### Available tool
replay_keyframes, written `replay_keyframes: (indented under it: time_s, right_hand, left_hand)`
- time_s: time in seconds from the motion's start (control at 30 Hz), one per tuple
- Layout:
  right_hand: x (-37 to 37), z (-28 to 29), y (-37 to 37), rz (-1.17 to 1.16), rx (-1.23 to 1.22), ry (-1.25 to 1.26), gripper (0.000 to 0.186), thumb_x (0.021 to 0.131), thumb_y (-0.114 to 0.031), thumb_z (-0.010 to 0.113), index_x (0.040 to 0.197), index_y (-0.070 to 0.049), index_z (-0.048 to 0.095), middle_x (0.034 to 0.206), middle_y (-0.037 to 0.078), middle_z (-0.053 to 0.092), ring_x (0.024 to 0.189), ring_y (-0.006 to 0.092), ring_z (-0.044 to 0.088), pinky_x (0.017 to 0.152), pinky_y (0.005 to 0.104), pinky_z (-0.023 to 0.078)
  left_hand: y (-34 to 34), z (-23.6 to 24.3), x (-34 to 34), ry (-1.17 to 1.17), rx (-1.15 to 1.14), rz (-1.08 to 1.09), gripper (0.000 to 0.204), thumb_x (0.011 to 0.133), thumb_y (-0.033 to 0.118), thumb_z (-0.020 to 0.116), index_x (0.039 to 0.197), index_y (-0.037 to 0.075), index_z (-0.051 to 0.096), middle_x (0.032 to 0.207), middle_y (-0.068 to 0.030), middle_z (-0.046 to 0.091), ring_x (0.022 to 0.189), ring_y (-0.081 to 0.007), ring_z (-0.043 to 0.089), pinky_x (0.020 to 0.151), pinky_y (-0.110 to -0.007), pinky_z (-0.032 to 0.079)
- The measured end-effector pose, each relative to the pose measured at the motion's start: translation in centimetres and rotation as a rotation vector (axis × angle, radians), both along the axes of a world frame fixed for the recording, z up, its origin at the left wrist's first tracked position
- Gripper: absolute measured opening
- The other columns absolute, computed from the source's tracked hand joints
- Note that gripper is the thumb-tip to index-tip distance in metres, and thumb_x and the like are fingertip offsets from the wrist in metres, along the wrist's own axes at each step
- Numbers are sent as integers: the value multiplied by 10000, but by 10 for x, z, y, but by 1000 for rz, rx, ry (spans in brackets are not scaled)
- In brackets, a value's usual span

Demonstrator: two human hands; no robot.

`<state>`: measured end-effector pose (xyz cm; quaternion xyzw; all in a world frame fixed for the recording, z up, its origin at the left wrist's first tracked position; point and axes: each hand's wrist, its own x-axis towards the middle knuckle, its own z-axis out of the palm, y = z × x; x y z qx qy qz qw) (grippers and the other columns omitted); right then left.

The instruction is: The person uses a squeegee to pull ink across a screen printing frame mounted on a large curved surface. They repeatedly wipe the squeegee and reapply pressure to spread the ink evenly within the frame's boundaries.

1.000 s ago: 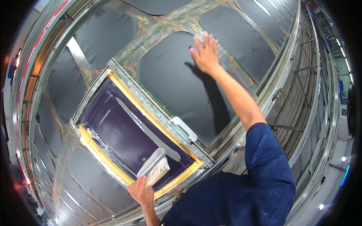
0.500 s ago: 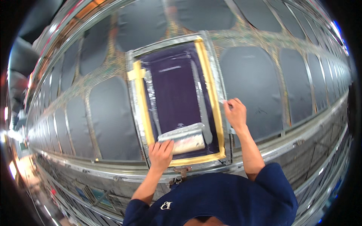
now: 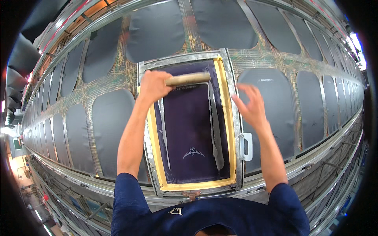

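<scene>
A screen printing frame (image 3: pixel 238 118) with a metal border lies before me, its dark purple mesh (image 3: pixel 187 126) edged with yellow tape (image 3: pixel 222 94). My left hand (image 3: pixel 155 86) is closed on the left end of a squeegee (image 3: pixel 193 78), whose bar lies crosswise near the mesh's far end. Grey ink (image 3: pixel 216 137) runs in a streak along the mesh's right side, and a thinner one lines the left. A small pale crest-like design shows near the mesh's close end. My right hand (image 3: pixel 251 103) hovers open just beside the frame's right rail, fingers apart and holding nothing.
A white handle (image 3: pixel 247 146) sticks out from the frame's right side. Under the frame runs a long table with rows of rounded dark grey panels (image 3: pixel 264 102), over a surface streaked with ink lines (image 3: pixel 185 43). A metal rail (image 3: pixel 299 165) borders the table's near edge.
My left hand has carried the squeegee from the mesh's near end to its far end. My right hand, curled before, has opened its fingers, still beside the right rail.
</scene>
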<state>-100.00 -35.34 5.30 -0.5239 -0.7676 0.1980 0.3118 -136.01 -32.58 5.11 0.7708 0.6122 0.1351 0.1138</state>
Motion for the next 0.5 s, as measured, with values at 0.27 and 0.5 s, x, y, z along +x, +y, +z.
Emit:
replay_keyframes:
  time_s: [0.27, 0.5]
  right_hand:
    - [-136, -13, 148, 462, -282, -604, 518, 764, -503, 778, 1025, -56, 755, 1036, 188, 739, 1031, 382, 685, 972, 470, 502]
    - [-118, -19, 73, 430, -215, -551, 403, 769, -432, 793, 929, -63, 760, 932, 174, 742, 940, 371, 705, 876, 471, 526]
  left_hand:
    - [55, -17, -22, 152, -151, 12, 317, 695, 383, 862, 899, 157, 771, 827, -113, 730, 883, -364, 694, 784, -478, 535]
    - [-18, -17, 0, 77, -258, 71, 329, 695, 378, 856, 978, 221, 794, 897, -99, 760, 902, -323, 721, 802, -454, 565]
